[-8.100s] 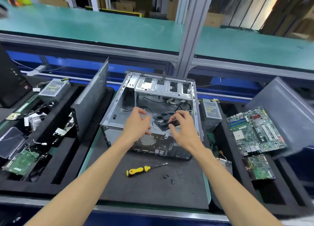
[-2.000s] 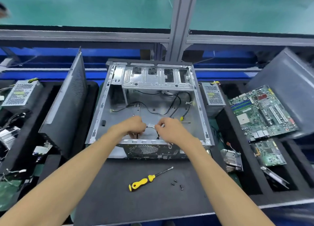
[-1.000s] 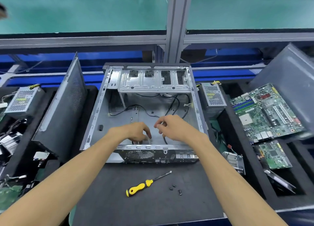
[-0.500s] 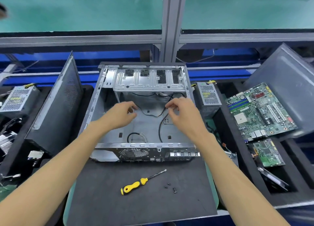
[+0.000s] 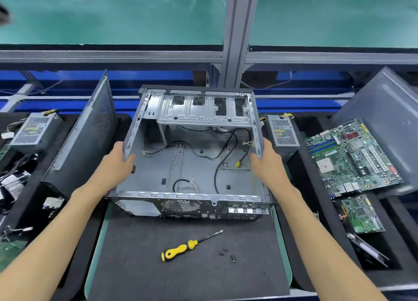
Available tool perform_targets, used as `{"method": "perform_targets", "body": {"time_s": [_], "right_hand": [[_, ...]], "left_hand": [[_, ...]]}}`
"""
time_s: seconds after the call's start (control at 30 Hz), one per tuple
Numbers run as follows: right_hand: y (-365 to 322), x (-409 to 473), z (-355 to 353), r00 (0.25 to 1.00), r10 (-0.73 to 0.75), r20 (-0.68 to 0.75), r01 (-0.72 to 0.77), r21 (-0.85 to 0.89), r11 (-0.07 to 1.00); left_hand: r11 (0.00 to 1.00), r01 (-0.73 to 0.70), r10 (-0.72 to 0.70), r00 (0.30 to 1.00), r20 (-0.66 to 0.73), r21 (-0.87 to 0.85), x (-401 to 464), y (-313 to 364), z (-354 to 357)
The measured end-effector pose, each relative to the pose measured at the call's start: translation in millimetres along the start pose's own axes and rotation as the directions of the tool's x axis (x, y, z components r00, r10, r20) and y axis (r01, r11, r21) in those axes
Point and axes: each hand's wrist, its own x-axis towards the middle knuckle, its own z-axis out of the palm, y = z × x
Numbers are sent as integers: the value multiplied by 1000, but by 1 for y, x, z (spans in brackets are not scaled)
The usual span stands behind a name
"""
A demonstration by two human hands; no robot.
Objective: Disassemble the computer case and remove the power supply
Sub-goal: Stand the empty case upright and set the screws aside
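The open computer case (image 5: 181,169) sits between the two hands on a dark mat (image 5: 181,266) on the worktop, its stripped interior facing up. The left hand (image 5: 115,165) grips the case's left wall, thumb curled over the top edge and inside, fingers on the outer face. The right hand (image 5: 267,162) clamps the right wall the same way, thumb over the rim. Between the hands, loose black cables (image 5: 217,156) trail across the bare metal floor of the case, one ending in a yellow connector (image 5: 238,164) just inside the right hand. Beyond both hands, at the far end of the case, the drive cage (image 5: 203,110) spans the width. The perforated rear panel (image 5: 192,207) of the case faces the person, below the wrists.

Nearer the person than the hands, a yellow-handled screwdriver (image 5: 181,248) lies on the mat, with a few small black screws (image 5: 227,254) just to its right.

Just beyond the right hand, outside the case wall, a power supply (image 5: 282,132) stands in a black foam tray (image 5: 294,187). Farther right, a green motherboard (image 5: 352,156) leans on a grey panel (image 5: 384,110), and a smaller circuit board (image 5: 359,214) lies below it.

Left of the left hand, a perforated side panel (image 5: 88,138) stands tilted. Farther left is another power supply (image 5: 34,128), with tangled cables and parts below it that are too cluttered to tell apart.
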Motion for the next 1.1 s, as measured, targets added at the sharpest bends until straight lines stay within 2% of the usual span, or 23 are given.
{"method": "perform_targets", "body": {"time_s": [0.4,0.53,0.63,0.7,0.8,1.1], "right_hand": [[6,27,-7,998,-54,-16,53,-50,997],[8,28,-7,1000,-26,-18,26,9,1000],[10,27,-10,995,97,32,-100,115,988],[10,26,-11,979,184,83,-195,136,971],[8,23,-11,976,193,102,-203,106,973],[9,10,-12,996,83,-20,-83,6,997]], "left_hand": [[999,-2,7,995,-97,53,-4,8,15],[991,-24,13,996,-84,-130,-5,3,13],[958,35,-42,999,-19,-286,-6,2,13],[946,81,-80,997,16,-313,-4,2,13],[954,74,-78,997,-3,-290,-3,0,12],[991,-4,-9,996,-93,-136,-12,3,8]]}}
